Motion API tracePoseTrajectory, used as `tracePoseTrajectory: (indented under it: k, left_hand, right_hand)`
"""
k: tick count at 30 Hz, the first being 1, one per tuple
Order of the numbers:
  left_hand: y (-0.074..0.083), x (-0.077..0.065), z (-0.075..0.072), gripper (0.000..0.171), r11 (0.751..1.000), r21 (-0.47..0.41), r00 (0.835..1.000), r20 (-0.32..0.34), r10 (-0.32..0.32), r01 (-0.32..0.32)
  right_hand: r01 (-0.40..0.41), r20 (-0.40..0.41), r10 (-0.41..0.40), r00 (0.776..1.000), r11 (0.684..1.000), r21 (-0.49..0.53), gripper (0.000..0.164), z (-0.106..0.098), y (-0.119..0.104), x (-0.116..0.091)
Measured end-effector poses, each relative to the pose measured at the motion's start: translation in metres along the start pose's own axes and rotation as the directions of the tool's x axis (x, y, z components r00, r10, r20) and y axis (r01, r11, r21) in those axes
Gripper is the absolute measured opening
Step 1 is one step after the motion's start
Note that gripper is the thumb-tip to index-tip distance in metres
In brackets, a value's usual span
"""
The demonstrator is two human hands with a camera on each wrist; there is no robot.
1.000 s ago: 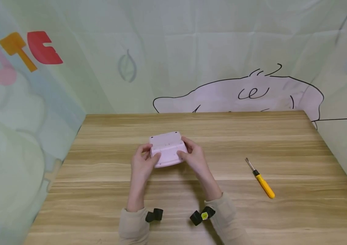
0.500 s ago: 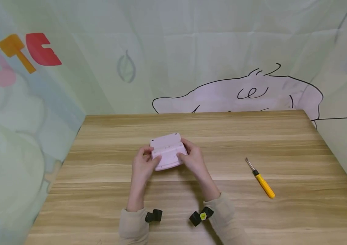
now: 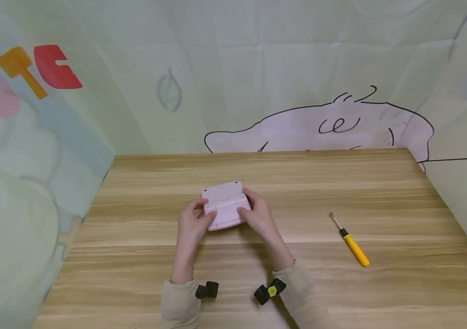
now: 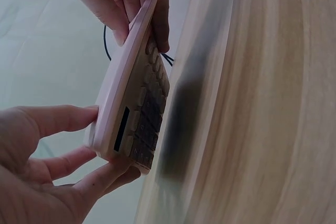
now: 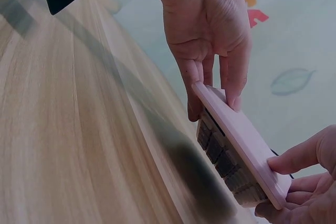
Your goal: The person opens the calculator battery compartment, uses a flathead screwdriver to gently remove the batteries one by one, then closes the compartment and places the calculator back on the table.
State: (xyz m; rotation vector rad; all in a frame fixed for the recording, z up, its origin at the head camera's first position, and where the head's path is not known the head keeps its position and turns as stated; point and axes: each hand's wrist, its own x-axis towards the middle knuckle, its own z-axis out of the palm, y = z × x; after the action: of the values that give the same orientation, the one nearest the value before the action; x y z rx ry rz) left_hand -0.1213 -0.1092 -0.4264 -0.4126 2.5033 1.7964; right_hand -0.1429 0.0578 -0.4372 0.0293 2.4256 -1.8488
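A pink calculator (image 3: 226, 206) is held above the table with its back face up; its keys (image 4: 149, 114) face down in the left wrist view. My left hand (image 3: 192, 224) grips its left edge, thumb on the back and fingers at the side and underneath. On the opposite edge, my right hand (image 3: 260, 215) pinches it the same way, thumb on the back. The right wrist view shows the calculator (image 5: 244, 148) tilted between both hands, apart from the tabletop. Small dark spots mark the far corners of its back.
A screwdriver (image 3: 349, 240) with a yellow handle lies on the wooden table (image 3: 406, 205), well to the right of the hands. Behind the table hangs a printed cloth (image 3: 233, 77). Both wrists carry black camera mounts (image 3: 207, 289).
The calculator and both hands have come slightly nearer to the body. The grip of both hands looks the same, and the screwdriver stays in place.
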Motion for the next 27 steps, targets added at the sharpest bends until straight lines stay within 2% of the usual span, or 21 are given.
tracePoseTrajectory:
  k: [10, 27]
  left_hand:
    - [-0.0022, 0.0021, 0.0011, 0.040, 1.000, 0.024, 1.000, -0.004, 0.016, -0.016]
    - [-0.0040, 0.0036, 0.0001, 0.039, 0.999, 0.048, 1.000, 0.014, -0.008, 0.008]
  right_hand:
    - [0.008, 0.003, -0.008, 1.000, 1.000, -0.026, 0.057, 0.0003, 0.0029, 0.0007]
    - [0.014, 0.026, -0.012, 1.000, 0.994, -0.109, 0.057, -0.0004, 0.0054, 0.0020]
